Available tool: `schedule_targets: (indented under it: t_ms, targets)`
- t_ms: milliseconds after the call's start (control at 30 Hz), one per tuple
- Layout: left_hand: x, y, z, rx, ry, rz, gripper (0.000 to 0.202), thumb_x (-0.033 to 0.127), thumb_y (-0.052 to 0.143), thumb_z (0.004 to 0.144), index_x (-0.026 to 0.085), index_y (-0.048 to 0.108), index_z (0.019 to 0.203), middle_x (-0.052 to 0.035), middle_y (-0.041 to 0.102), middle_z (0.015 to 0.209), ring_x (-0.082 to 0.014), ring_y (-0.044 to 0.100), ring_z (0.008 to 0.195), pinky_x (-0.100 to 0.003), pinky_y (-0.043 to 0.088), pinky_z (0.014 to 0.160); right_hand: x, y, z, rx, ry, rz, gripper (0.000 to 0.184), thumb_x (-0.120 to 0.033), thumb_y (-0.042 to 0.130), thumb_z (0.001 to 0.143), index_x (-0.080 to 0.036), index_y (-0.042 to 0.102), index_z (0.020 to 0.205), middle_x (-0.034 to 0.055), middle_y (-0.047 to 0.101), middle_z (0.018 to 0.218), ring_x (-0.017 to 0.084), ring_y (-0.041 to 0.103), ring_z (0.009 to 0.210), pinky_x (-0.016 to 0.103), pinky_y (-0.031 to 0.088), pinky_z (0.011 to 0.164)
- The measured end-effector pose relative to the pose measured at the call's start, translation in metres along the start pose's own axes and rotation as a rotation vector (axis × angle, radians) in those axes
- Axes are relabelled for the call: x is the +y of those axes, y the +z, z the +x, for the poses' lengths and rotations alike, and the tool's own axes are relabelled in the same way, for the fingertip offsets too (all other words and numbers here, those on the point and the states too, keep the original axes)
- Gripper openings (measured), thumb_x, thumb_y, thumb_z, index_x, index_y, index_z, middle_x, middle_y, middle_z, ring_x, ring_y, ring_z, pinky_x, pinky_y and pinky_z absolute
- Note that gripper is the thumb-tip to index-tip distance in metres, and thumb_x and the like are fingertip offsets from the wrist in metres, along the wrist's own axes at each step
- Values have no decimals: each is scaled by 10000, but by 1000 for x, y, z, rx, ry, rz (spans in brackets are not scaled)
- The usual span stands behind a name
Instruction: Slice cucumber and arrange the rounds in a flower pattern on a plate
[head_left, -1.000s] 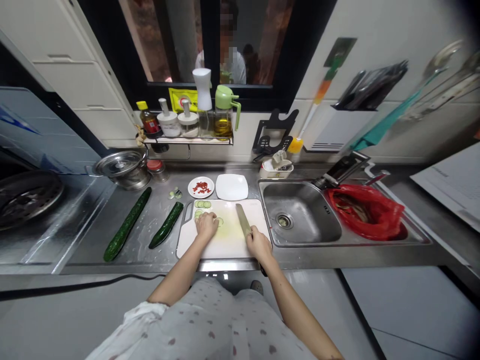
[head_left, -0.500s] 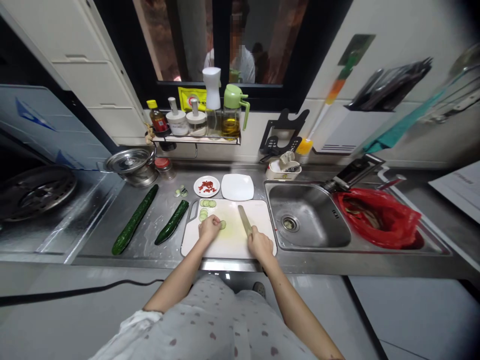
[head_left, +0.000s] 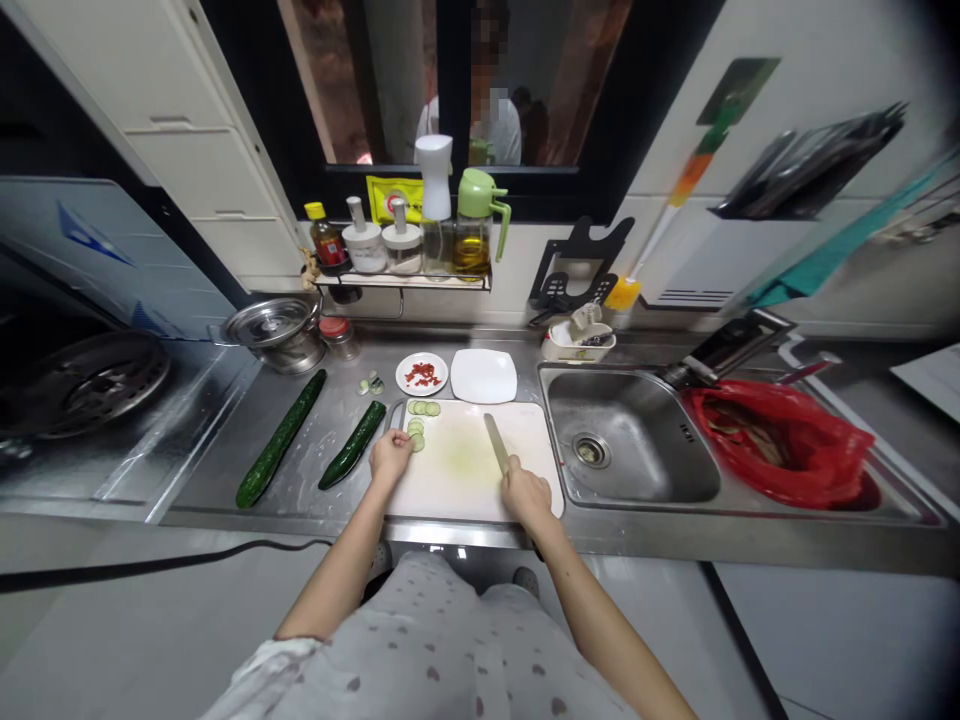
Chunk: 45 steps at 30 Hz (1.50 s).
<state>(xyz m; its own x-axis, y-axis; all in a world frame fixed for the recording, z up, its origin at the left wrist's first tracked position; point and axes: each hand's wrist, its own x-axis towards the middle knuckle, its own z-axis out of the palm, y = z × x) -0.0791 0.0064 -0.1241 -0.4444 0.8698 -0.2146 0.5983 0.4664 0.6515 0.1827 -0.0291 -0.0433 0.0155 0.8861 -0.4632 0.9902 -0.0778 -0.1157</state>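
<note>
My left hand (head_left: 391, 458) is at the left side of the white cutting board (head_left: 450, 492). Its fingertips are pinched on a thin cucumber slice (head_left: 418, 443), just below a short column of other slices. More cucumber slices (head_left: 426, 408) form a row along the board's top left. My right hand (head_left: 526, 492) is wrapped round the handle of a kitchen knife (head_left: 495, 441), whose blade lies over the board's right half and points away from me. A cut cucumber (head_left: 352, 446) rests left of the board, with a longer whole cucumber (head_left: 282, 440) beyond it.
Behind the board stand a plate of chopped red pieces (head_left: 403, 376) and a white square plate (head_left: 484, 374). Cucumber scraps (head_left: 370, 383) lie nearby. To the right are a steel sink (head_left: 637, 440) and a red plastic bag (head_left: 832, 470). A lidded pot (head_left: 281, 335) sits back left.
My left hand has carried the cucumber slice leftward from the board's middle to the column of slices. My right hand keeps the knife in about the same place. The view has shifted slightly.
</note>
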Motion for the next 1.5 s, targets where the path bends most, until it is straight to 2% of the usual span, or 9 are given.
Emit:
schedule_targets:
  t_ms: [100,300,433,600,800,1033,1267,1500]
  targets:
    - [1,-2,0,17,-3,-6,133,321,636,755,235,650,855,24,702,803,-146,638,745,-241,403,673,0,0,0,7,-2,3,300,-167,321,931,-158,457,1198,151,707,1014,244,659,998,343,354,822]
    - [8,-7,-3,32,11,181,126,273,605,785,256,651,901,8,711,856,-185,642,860,-277,393,767,2,1,0,10,-11,11,294,-171,324,929,-153,460,1189,155,704,1008,254,658,992,345,365,810]
    - [10,-8,-6,41,34,255,145,290,602,802,258,656,933,-26,689,987,-207,624,946,-289,402,798,2,3,1,19,-15,11,285,-172,320,930,-157,458,1180,150,705,1003,252,660,986,345,366,802]
    - [18,-5,-5,103,67,252,279,333,607,810,258,655,1075,-88,584,1176,-241,594,1008,-329,420,838,0,0,0,-3,-4,8,292,-168,313,934,-162,452,1190,146,703,1011,239,657,990,333,361,800]
    - [45,4,6,93,117,226,325,325,579,839,265,643,1152,-101,566,1189,-266,553,1091,-391,378,943,1,-1,0,-22,-6,-4,316,-172,315,930,-161,447,1217,148,700,1027,236,653,996,325,357,800]
    - [69,13,23,32,225,346,377,358,522,876,272,614,1232,-124,580,1186,-302,519,1148,-434,343,963,2,1,2,-20,-24,-22,298,-175,334,927,-156,458,1198,145,705,1005,240,660,981,332,370,803]
    - [71,18,34,-13,262,469,359,341,510,885,245,637,1206,-143,587,1186,-310,523,1134,-428,334,957,1,1,1,-23,-31,-30,296,-158,327,926,-157,453,1194,146,710,1004,253,666,981,332,373,785]
    - [68,20,41,-12,222,384,348,288,563,842,254,647,1178,-129,584,1201,-297,524,1130,-402,361,949,1,2,3,-18,-36,-24,301,-156,336,923,-157,461,1196,142,707,987,247,664,981,327,375,798]
